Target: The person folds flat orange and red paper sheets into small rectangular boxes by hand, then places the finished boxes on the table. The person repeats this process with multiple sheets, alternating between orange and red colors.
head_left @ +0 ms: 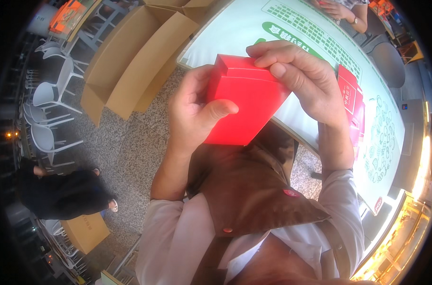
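A red cardboard box (249,111) is held up in front of my body, its narrow top end tilted toward the table. My left hand (191,111) wraps the box's left side, with the thumb lying across its broad face. At the upper right corner, the thumb and bent fingers of my right hand (306,78) close on the top edge, by the flap. What lies inside the box is hidden. Right of my right wrist, several flat red cartons (351,97) rest on the white table (377,123) with green print.
Open brown cardboard boxes (142,54) stand beyond my left hand. White chairs (52,92) line the left side. A person in dark clothes (64,192) is at the lower left, near another carton (87,232). Another person's hands (337,9) show across the table.
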A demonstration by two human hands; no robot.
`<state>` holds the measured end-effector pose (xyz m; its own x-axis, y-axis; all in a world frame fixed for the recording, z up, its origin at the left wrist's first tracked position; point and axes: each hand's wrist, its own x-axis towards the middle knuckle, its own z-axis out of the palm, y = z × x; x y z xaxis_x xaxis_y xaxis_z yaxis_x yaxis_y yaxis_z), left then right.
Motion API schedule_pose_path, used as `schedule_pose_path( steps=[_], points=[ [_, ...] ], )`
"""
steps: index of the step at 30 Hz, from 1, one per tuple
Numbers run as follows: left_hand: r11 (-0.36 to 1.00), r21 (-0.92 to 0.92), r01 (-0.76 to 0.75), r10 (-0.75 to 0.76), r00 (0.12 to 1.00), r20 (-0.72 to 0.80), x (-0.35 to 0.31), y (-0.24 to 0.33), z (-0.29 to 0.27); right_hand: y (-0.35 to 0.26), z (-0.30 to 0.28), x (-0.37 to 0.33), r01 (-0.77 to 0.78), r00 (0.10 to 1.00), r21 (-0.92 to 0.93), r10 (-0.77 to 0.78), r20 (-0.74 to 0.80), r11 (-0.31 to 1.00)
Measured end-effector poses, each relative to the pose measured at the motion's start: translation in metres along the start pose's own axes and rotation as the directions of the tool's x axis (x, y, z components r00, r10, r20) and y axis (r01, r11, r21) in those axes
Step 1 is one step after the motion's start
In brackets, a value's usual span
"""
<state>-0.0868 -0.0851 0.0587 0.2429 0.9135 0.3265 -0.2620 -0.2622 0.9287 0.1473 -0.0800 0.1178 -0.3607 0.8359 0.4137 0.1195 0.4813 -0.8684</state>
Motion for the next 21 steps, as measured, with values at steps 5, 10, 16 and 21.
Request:
schedule_pose_path(
  steps=[5,10,16,21],
  points=[
    [1.0,-0.01,-0.011,0.011,1.0,-0.022,0.002,-0.001,0.004,0.0,0.008,0.001,0.105,0.993,-0.205,-0.112,-0.023,0.973],
    [0.994,-0.044,-0.105,0.103,0.994,-0.045,0.005,-0.004,0.006,-0.002,0.011,0.001,0.148,0.988,-0.373,-0.151,0.023,0.916],
    [0.974,0.077,-0.213,0.212,0.977,0.029,0.008,-0.006,0.004,-0.004,0.017,0.001,0.216,0.976,-0.488,-0.188,0.107,0.846],
    [0.938,0.258,-0.232,0.227,0.973,0.053,0.009,-0.01,-0.005,0.003,0.015,0.003,0.192,0.98,-0.395,-0.2,0.021,0.899]
  ],
)
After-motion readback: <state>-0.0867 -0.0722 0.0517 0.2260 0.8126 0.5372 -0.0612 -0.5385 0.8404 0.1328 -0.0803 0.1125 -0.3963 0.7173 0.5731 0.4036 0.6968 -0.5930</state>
